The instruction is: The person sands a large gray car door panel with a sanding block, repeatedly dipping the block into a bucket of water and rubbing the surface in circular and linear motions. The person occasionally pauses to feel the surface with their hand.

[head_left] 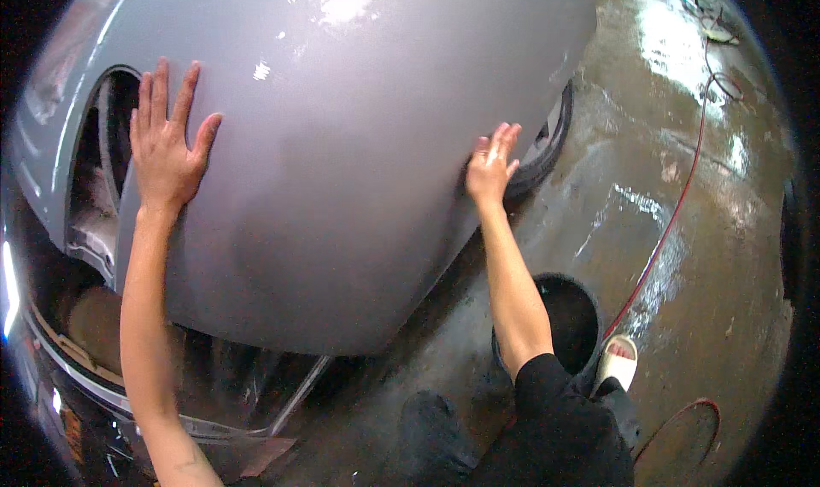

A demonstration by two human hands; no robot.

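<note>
A large dull grey car body panel (342, 188) curves across the middle and top. My left hand (165, 158) lies on its left part, palm down, fingers stretched and thumb spread. Close beside that hand is an oblong opening (96, 162) in the bodywork, dark inside. My right hand (490, 167) is at the panel's right side, near the wheel (555, 145). Its fingers are extended and point away from me. Neither hand shows a tool; the undersides of both are hidden.
A black bucket (581, 308) stands beside my right forearm and a light slipper (617, 363) on my foot. A red hose (679, 209) runs over the wet floor (717, 316). Below the panel's near edge is an exposed dark front section with a curved strip (77, 363).
</note>
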